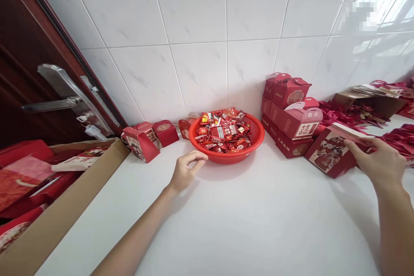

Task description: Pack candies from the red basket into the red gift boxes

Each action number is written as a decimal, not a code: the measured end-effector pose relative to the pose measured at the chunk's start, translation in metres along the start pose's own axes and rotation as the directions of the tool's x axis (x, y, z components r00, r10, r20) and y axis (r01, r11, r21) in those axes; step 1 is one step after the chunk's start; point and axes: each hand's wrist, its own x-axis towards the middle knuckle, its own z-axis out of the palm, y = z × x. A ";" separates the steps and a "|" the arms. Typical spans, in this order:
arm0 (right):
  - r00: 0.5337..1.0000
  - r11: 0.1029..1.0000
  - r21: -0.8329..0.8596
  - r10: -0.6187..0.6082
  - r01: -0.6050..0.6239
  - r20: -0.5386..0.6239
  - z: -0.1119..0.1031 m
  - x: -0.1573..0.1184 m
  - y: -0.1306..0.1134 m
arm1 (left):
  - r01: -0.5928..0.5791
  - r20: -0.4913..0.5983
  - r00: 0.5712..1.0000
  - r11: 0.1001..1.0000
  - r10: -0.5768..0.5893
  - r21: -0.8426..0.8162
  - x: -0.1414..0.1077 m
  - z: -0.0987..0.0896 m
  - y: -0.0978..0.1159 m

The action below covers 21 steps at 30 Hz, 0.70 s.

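Note:
Close to the front left rim of the red plastic basket [226, 158], my left hand [187, 171] is closed, thumb and fingertips pinched together. Nothing shows between them. The basket holds many small red-wrapped candies [223, 131]. On the right, my right hand [381, 161] grips a dark red gift box [331, 151] with printed figures on its side. That box is tilted, beside a stack of red gift boxes [291, 112] with handle tops. The fingers behind the held box are partly hidden.
Left of the basket stand several small red boxes [166, 133]. A cardboard carton [80, 185] of red packaging fills the left edge, below a door handle [53, 105]. Dark red ribbons [339, 118] and an open carton [384, 104] lie far right. A tiled wall [200, 69] closes the back.

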 end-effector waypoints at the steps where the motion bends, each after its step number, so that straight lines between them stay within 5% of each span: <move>1: 0.998 1.000 -0.006 0.025 -0.025 -0.063 0.001 0.001 -0.002 | -0.003 0.001 1.000 1.000 0.003 -0.003 0.000 0.000 0.000; 3: 0.981 0.994 0.020 0.108 -0.106 -0.160 -0.002 0.001 -0.015 | -0.008 0.007 1.000 1.000 0.008 -0.001 0.001 0.000 0.001; 7: 0.966 0.981 0.169 -0.051 0.096 -0.254 -0.016 -0.008 -0.067 | -0.028 -0.009 1.000 0.998 0.029 0.059 0.002 -0.013 0.003; 10: 0.935 0.895 0.317 -0.232 0.313 -0.267 -0.023 -0.030 -0.113 | -0.036 -0.059 0.997 0.988 0.045 0.149 0.006 -0.043 0.003; 13: 0.868 0.714 0.500 -0.455 0.490 -0.200 -0.021 -0.061 -0.149 | 0.051 -0.169 0.986 0.954 0.000 0.297 0.016 -0.089 0.000; 18: 0.772 0.608 0.621 -0.636 0.495 0.007 -0.002 -0.102 -0.169 | 0.411 -0.518 0.848 0.758 -0.114 0.506 0.047 -0.156 -0.017; 21: 0.742 0.581 0.654 -0.669 0.484 0.046 0.006 -0.113 -0.171 | 0.447 -0.583 0.807 0.738 -0.090 0.505 0.063 -0.168 -0.034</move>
